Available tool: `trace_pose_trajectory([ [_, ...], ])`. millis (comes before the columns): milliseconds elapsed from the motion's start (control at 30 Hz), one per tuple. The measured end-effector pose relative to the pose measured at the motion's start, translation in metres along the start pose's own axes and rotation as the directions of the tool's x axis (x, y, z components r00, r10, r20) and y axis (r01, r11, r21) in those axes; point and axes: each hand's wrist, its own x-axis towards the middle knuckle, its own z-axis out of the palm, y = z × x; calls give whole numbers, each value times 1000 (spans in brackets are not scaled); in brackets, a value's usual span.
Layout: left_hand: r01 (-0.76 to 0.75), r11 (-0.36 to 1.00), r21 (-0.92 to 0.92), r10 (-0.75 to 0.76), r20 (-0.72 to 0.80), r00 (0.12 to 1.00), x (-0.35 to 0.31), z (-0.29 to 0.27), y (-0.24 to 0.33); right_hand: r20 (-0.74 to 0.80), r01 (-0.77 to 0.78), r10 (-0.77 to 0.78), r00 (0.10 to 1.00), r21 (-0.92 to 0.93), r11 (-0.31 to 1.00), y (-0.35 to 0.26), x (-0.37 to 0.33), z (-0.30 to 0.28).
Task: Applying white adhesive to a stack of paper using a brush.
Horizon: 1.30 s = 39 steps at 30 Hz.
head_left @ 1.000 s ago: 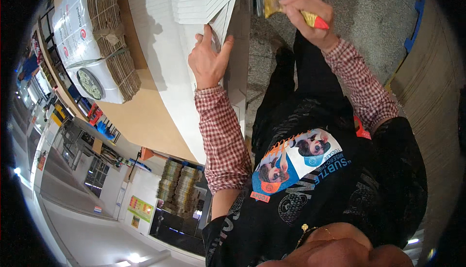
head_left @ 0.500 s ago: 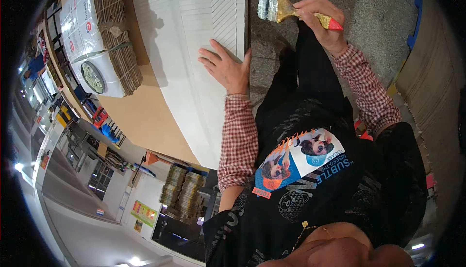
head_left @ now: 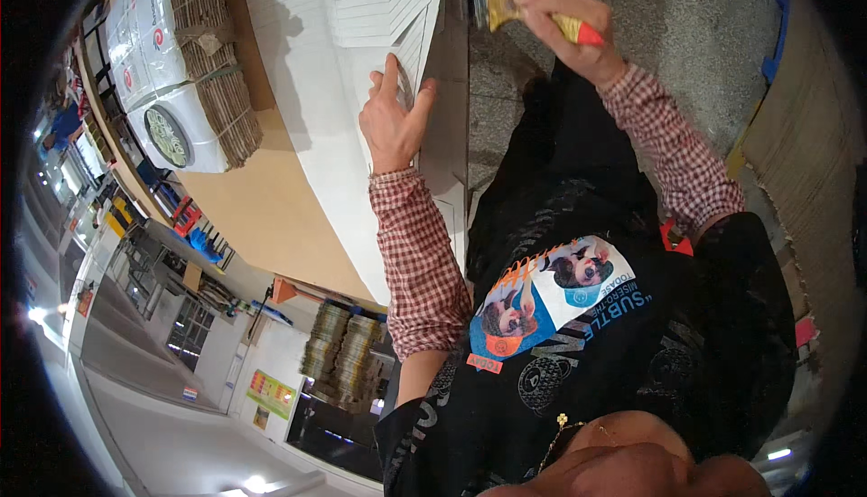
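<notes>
Left hand (head_left: 392,128) spread on white paper (head_left: 307,54). Right hand (head_left: 575,34) pinching paintbrush (head_left: 501,4), bristles (head_left: 479,2) toward paper. Wrapped bundle (head_left: 163,63) farther left.

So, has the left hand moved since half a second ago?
Yes: judged against the tied cardboard bundle, the left hand has shifted leftward, closer to it.

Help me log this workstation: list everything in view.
Paintbrush: 1, yellow with red tip, upper centre
Sheets: several, white, upper left-centre
Board: 1, tan, left of sheets
Wrapped stack: at least 1, brown-white, upper left
Background stacks: 2, greyish-yellow, lower left
Poster: 1, yellow-green, lower left
Floor: 1, grey, upper right
Background clutter: uncountable, mixed, left
Shirt: 1, black, lower centre
Sleeves: 2, red-white checked, forearms
Left hand: 1, bare, on sheets
Right hand: 1, bare, gripping paintbrush
</notes>
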Motion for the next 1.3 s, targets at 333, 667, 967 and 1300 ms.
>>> trace_pose_trajectory([
  [333,23,1000,21,-23,16,1000,3,0,11,-164,-10,-4,986,-89,996,-11,25,-9],
  [667,60,966,252,-1,-227,974,-2,52,16,-23,-52,53,998,64,997,-27,-24,-3],
  [967,239,932,271,-164,-271,948,-41,85,2,-40,-119,118,992,-32,992,-13,-15,-28],
  [1300,55,992,-111,-61,-47,997,-39,19,-13,-474,371,-57,879,603,707,44,49,-20],
])
